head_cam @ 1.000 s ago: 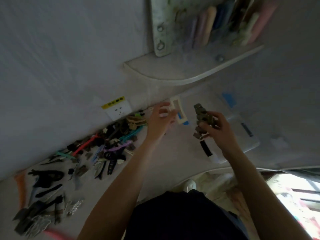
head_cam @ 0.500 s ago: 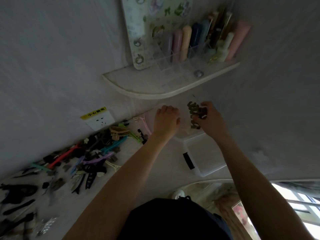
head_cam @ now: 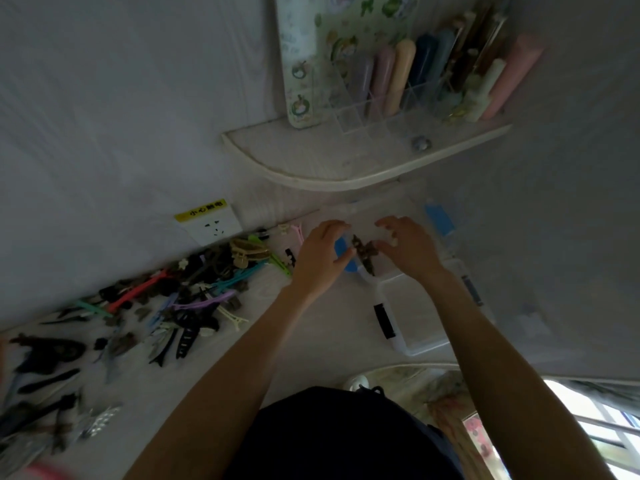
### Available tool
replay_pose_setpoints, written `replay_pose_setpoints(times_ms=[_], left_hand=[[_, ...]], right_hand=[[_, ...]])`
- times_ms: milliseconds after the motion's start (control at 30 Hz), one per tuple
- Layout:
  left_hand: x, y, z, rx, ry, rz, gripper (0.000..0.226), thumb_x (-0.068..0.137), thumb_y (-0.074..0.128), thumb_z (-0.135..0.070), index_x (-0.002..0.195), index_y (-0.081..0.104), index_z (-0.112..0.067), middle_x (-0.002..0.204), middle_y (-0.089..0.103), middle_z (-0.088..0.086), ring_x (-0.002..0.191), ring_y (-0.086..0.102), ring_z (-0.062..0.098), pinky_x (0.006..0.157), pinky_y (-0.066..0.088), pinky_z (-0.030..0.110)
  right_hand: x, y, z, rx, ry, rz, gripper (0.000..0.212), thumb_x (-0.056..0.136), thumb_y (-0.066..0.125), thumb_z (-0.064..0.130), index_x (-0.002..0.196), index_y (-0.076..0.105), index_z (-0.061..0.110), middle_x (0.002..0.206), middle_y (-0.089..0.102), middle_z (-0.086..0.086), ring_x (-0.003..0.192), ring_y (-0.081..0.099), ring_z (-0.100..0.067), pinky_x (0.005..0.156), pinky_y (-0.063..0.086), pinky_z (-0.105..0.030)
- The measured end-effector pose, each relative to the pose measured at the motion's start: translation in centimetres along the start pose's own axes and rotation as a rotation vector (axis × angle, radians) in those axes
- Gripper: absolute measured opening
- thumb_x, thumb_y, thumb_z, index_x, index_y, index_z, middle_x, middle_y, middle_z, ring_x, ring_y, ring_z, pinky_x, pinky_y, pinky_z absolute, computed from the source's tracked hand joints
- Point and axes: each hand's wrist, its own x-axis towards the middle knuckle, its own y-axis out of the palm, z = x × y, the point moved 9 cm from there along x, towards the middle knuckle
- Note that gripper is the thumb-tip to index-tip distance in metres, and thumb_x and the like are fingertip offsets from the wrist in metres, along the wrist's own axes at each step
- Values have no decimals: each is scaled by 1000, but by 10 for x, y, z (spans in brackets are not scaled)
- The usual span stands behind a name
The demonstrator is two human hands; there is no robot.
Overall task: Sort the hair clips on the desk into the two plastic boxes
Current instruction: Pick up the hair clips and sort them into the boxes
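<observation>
Hands (head_cam: 367, 252) flanking brown clip (head_cam: 364, 255) over box (head_cam: 420, 342).

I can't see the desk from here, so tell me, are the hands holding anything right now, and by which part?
A dark brownish hair clip sits between the left hand and right hand over the clear box. Fingertips touch its ends, but a firm grip cannot be told.

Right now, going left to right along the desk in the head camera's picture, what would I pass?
Pile of hair clips → left hand → brown clips over the far box → right hand → near clear box.
</observation>
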Motion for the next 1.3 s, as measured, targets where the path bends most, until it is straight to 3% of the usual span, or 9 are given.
replay_pose_setpoints(times_ms=[167, 267, 400, 500, 667, 867, 967, 1133, 1300], left_hand=[[-28, -47, 24, -112, -125, -157, 30, 90, 53, -28, 117, 58, -17, 116, 63, -4, 100, 58, 8, 90, 44, 24], [-73, -87, 62, -75, -206, -246, 22, 91, 52, -21, 110, 62, -16, 109, 65, -9, 97, 59, 3, 84, 44, 15], [-132, -137, 130, 104, -491, -289, 30, 92, 54, -21, 121, 57, -15, 120, 62, 4, 113, 56, 19, 94, 43, 30], [-147, -154, 163, 215, -616, -220, 43, 90, 56, -28, 131, 48, -16, 133, 51, 7, 126, 44, 25, 105, 37, 39], [-133, -154, 166, 297, -521, -101, 47, 90, 56, -27, 133, 43, -15, 136, 47, 10, 128, 40, 27, 105, 35, 38], [-92, -132, 155, 489, -355, 61, 50, 92, 49, -40, 133, 43, -13, 132, 49, 11, 122, 45, 28, 97, 41, 37], [-85, -117, 156, 561, -332, 130, 50, 91, 49, -42, 132, 44, -13, 131, 47, 12, 119, 47, 30, 94, 43, 39], [-84, -126, 161, 466, -369, 33, 43, 89, 57, -33, 127, 49, -16, 125, 55, 10, 115, 52, 28, 94, 45, 38], [-98, -156, 130, 444, -214, -194, 40, 82, 66, -28, 118, 56, -15, 113, 64, 7, 102, 61, 27, 84, 49, 36]], right_hand=[[-40, -22, 53, 120, -249, -229, 22, 89, 54, 7, 110, 62, 9, 108, 63, -9, 90, 58, -17, 78, 42, -19], [-58, 18, 89, 141, -404, -110, 22, 87, 53, 10, 107, 64, 10, 104, 66, -8, 90, 60, -21, 81, 45, -27], [-54, 108, 115, 42, -435, 206, 34, 91, 52, 13, 125, 52, 10, 123, 55, -13, 112, 48, -28, 93, 37, -32], [-36, 151, 137, -49, -471, 270, 54, 88, 53, 12, 139, 36, 16, 141, 41, -13, 126, 38, -31, 105, 33, -39], [-6, 189, 187, -209, -579, 235, 70, 82, 56, 7, 144, 27, 23, 147, 32, -16, 132, 33, -35, 106, 33, -45], [2, 194, 170, -267, -450, 153, 52, 83, 59, 16, 132, 41, 16, 131, 48, -15, 112, 48, -37, 82, 46, -44], [-1, 177, 152, -269, -368, 100, 47, 87, 58, 22, 130, 40, 15, 122, 54, -15, 108, 52, -35, 83, 47, -44], [-13, 141, 142, 63, -273, 1, 44, 84, 63, 20, 122, 42, 11, 123, 55, -13, 100, 59, -28, 78, 47, -34], [-34, 120, 123, 366, -224, -5, 40, 78, 66, 5, 107, 39, 15, 104, 57, -4, 88, 60, -20, 74, 48, -24]])
